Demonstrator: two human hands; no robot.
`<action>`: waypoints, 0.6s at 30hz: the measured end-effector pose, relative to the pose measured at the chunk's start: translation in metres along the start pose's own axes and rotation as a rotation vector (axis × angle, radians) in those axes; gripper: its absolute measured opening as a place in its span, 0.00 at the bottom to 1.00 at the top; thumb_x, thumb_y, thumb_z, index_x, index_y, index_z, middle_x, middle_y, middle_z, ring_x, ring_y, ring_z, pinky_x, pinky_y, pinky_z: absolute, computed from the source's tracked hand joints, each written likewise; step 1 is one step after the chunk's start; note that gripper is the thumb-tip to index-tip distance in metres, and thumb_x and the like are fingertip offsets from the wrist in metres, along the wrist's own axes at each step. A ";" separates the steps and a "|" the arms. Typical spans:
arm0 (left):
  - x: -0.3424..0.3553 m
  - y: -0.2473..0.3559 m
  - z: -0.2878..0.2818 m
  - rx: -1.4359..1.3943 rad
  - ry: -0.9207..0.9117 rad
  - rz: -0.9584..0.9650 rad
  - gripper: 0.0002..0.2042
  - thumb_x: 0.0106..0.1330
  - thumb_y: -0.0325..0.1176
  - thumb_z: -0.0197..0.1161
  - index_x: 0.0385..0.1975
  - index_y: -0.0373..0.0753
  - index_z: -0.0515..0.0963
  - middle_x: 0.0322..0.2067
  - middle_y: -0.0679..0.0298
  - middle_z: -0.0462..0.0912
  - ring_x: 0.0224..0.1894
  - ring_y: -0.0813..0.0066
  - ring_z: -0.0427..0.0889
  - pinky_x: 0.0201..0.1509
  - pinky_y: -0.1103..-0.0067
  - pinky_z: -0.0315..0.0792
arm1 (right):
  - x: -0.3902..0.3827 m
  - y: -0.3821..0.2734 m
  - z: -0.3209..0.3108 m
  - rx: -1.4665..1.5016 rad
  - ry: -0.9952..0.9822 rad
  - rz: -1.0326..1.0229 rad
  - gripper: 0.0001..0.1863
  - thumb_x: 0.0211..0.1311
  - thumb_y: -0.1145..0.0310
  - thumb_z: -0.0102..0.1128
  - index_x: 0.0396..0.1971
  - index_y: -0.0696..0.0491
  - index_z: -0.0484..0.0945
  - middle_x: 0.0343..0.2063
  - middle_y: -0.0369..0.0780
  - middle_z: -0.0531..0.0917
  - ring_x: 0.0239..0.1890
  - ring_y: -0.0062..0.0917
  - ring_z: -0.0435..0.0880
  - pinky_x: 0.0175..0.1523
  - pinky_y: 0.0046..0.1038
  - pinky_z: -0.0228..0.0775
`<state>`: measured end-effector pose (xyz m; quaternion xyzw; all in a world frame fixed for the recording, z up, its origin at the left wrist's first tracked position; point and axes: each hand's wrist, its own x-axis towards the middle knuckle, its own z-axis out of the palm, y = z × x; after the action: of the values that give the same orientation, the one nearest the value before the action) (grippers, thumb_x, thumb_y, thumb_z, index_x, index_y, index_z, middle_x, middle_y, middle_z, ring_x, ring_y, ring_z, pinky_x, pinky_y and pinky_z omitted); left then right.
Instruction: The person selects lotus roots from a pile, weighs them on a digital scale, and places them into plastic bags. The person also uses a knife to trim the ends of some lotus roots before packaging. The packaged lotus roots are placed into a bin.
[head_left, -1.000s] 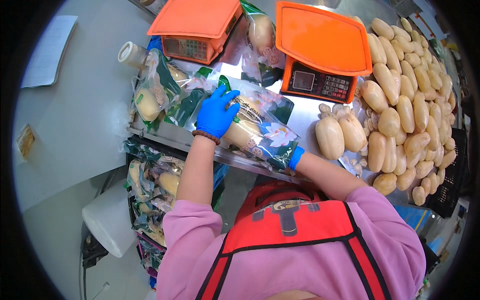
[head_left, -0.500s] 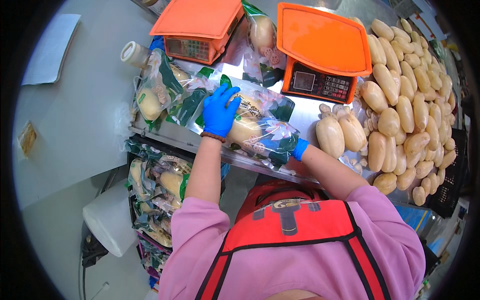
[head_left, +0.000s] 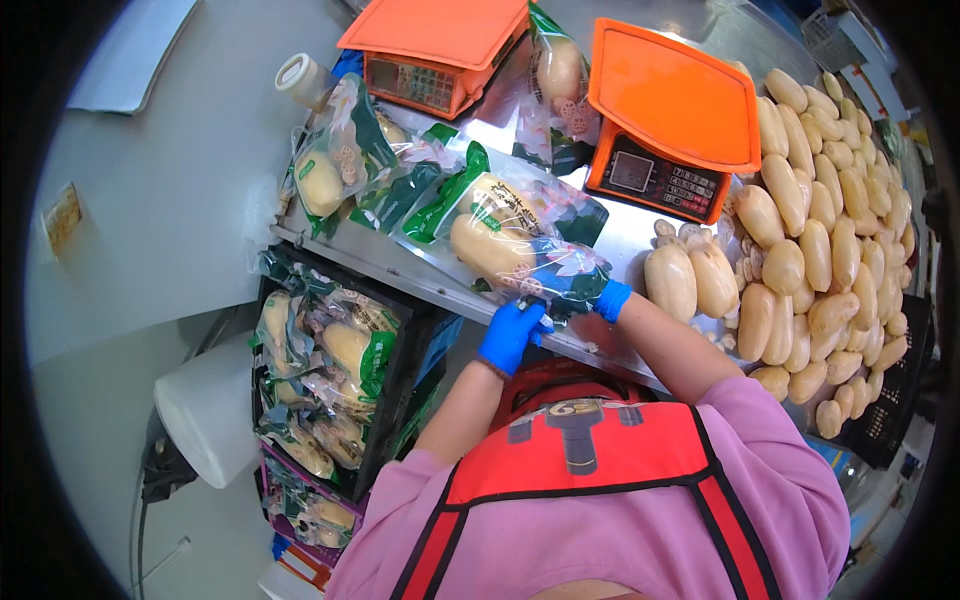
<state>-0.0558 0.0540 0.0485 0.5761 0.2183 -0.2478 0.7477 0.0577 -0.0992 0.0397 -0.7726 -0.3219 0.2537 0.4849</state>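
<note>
A clear plastic bag printed with green leaves and pink flowers lies on the metal table, a peeled lotus root inside it. My blue-gloved left hand is at the bag's near edge, fingers closed on the plastic there. At the bag's right end is my right hand, also gloved; blue shows through the clear film, and I cannot tell whether the fingers are inside or under it. Another bagged lotus root lies to the left, and a further bagged root sits between the scales.
Two orange scales stand at the back. Loose lotus roots are heaped on the right, two lying apart. Below left, a black crate holds several bagged roots. A white-lidded jar stands beside the left scale.
My left hand has come off the top of the bag and moved down toward me to its near edge. The right hand stays at the bag's right end. The view has shifted slightly.
</note>
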 end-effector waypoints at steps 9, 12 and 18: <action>0.014 -0.008 -0.016 0.202 -0.037 0.011 0.11 0.68 0.37 0.54 0.35 0.34 0.77 0.20 0.64 0.77 0.21 0.77 0.76 0.23 0.79 0.72 | 0.003 -0.033 -0.003 -0.003 0.025 0.133 0.26 0.57 0.45 0.56 0.46 0.51 0.79 0.43 0.44 0.81 0.42 0.35 0.80 0.49 0.31 0.71; 0.011 0.000 -0.020 0.290 -0.087 -0.038 0.11 0.67 0.34 0.52 0.36 0.32 0.75 0.23 0.62 0.77 0.24 0.77 0.77 0.26 0.80 0.72 | 0.002 -0.020 0.006 -0.027 0.068 0.098 0.26 0.57 0.45 0.57 0.46 0.50 0.79 0.43 0.44 0.81 0.41 0.35 0.80 0.48 0.31 0.71; 0.014 0.012 -0.023 0.286 -0.158 -0.128 0.10 0.66 0.32 0.50 0.38 0.33 0.75 0.25 0.63 0.78 0.25 0.76 0.77 0.28 0.79 0.73 | 0.002 -0.017 0.010 0.000 0.119 0.094 0.24 0.57 0.46 0.55 0.44 0.49 0.80 0.40 0.43 0.82 0.40 0.35 0.80 0.46 0.32 0.72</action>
<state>-0.0382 0.0769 0.0431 0.6402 0.1576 -0.3677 0.6558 0.0479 -0.0865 0.0507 -0.8008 -0.2557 0.2296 0.4906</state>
